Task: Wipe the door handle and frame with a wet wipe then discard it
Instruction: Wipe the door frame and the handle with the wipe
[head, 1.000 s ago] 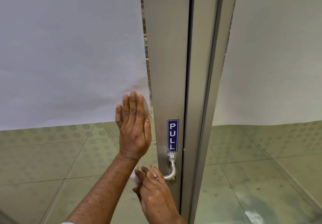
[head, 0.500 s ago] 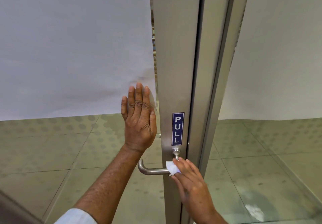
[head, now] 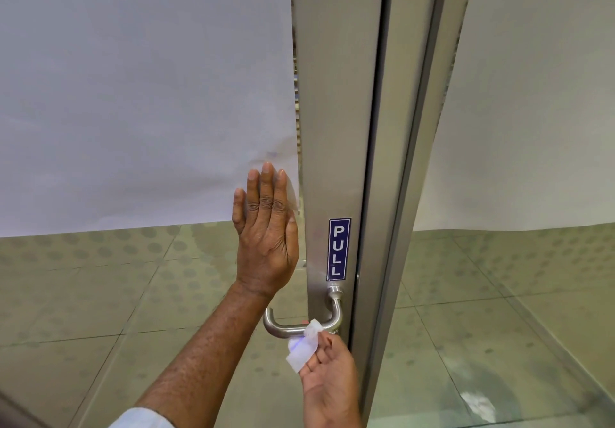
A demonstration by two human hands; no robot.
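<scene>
A curved steel door handle (head: 286, 327) juts from the grey metal door frame (head: 336, 111), just under a blue PULL sticker (head: 339, 248). My right hand (head: 327, 377) is palm up below the handle, pinching a white wet wipe (head: 304, 347) whose upper end touches the handle's underside near its bend. My left hand (head: 266, 231) lies flat with fingers together against the glass door panel, left of the frame and above the handle.
The glass panel (head: 133, 94) carries a white frosted sheet above, with tiled floor (head: 83, 311) seen through the lower part. A second frame post (head: 409, 161) and another frosted glass pane (head: 532, 111) stand to the right.
My right hand turned palm up and dropped slightly below the handle, and the wipe now hangs more unfolded. The left hand stayed pressed on the glass.
</scene>
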